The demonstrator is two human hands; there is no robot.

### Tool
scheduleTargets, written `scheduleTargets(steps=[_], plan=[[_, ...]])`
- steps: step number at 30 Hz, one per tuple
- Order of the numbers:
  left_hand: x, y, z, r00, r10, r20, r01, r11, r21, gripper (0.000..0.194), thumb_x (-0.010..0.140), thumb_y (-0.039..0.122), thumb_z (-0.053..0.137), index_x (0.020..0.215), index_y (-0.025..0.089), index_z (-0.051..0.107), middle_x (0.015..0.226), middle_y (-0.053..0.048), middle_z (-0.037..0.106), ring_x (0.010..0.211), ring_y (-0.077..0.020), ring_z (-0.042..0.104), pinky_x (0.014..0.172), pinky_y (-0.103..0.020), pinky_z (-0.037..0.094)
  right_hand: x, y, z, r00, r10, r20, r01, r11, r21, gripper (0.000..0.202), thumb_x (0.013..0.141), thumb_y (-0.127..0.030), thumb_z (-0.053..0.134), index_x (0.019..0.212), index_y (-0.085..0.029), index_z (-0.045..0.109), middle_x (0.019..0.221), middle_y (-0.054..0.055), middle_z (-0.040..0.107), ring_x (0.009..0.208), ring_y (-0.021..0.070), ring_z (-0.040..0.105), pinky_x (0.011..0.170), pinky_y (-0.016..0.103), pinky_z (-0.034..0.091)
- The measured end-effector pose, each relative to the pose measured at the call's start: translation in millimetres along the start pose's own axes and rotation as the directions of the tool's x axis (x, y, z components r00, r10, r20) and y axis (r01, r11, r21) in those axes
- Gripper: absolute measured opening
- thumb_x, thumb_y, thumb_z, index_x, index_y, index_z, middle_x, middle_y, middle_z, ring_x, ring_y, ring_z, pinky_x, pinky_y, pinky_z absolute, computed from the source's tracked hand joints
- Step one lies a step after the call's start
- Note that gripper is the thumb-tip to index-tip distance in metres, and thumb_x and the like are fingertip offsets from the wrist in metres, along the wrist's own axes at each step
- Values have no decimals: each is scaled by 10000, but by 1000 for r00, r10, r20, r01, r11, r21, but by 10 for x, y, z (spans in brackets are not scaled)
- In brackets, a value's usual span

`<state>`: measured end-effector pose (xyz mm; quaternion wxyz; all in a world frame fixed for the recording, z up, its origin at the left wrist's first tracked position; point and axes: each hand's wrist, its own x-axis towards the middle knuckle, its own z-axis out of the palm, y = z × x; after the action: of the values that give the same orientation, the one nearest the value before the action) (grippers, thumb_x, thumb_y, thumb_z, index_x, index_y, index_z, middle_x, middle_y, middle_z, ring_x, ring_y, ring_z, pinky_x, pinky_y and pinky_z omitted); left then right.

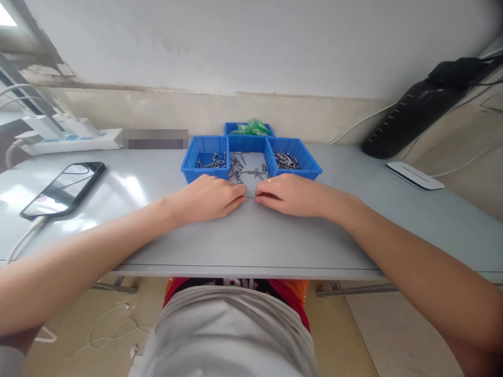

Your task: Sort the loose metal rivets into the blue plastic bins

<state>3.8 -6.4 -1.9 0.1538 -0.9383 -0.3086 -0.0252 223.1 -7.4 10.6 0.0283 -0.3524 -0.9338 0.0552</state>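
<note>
Between my fingertips, low over the grey table, is a small thin metal piece. My left hand pinches its left end, and my right hand pinches the right end. Just beyond the hands lies a loose pile of metal screws. A blue bin behind my left hand holds some screws. Behind my right hand another blue bin has a denser heap of metal pieces. Farther back, a third blue bin contains green plastic bags.
A phone with a cable lies on the table at the left, near a white power strip. At the right are a black bottle and a flat white device with a cable. The wall stands behind the bins.
</note>
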Motion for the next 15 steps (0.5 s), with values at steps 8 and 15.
scheduleTargets(steps=[8, 15], plan=[[7, 12, -24, 999, -14, 39, 14, 1000, -18, 302, 961, 359, 332, 866, 178, 554, 749, -35, 663, 620, -164, 618, 482, -245, 277, -7, -15, -9, 1000, 13, 6, -13, 1000, 2, 249, 919, -317, 378, 792, -193, 553, 765, 31, 614, 678, 148, 535, 596, 266, 312], [5, 8, -8, 999, -30, 44, 32, 999, -42, 295, 951, 365, 338, 905, 189, 569, 775, -34, 670, 640, -168, 614, 528, -239, 335, -7, 15, 19, 1000, 14, -7, -14, 1000, -5, 240, 915, -326, 389, 774, -193, 531, 743, 24, 597, 660, 139, 519, 586, 261, 299]])
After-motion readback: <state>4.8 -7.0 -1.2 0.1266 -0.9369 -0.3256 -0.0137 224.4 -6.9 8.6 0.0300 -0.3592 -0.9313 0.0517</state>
